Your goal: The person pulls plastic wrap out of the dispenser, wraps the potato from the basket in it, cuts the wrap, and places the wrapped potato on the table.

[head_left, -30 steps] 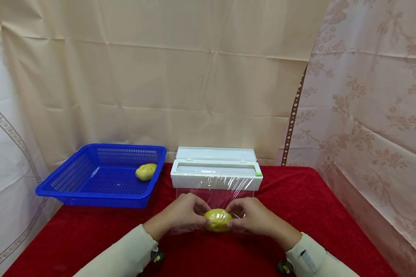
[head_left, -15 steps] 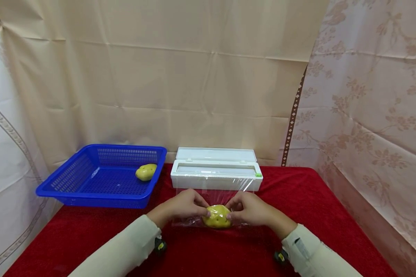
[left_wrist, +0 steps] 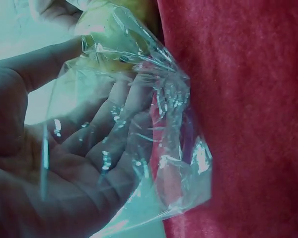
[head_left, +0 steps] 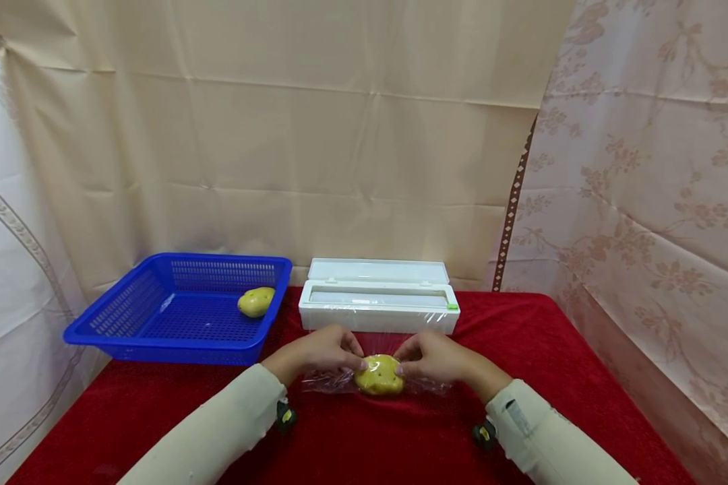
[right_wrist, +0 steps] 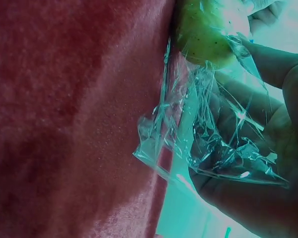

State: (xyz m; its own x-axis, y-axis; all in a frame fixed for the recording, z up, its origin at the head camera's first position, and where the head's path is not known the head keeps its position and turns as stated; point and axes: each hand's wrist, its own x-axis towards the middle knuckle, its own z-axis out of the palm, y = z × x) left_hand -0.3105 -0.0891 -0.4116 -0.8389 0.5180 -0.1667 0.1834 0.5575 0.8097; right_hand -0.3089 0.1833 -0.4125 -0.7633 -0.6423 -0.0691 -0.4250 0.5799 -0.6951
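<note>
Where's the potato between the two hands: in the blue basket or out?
Out: this potato is between the left hand and right hand over red cloth, clear of the basket.

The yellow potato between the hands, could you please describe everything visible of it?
The rounded yellow potato has small dark spots and shines under clear, crinkled plastic film, which spreads loosely to both sides. The left hand and right hand hold it from either side. It is over the red velvety cloth, in front of the white plastic box; whether it touches the cloth is unclear.
</note>
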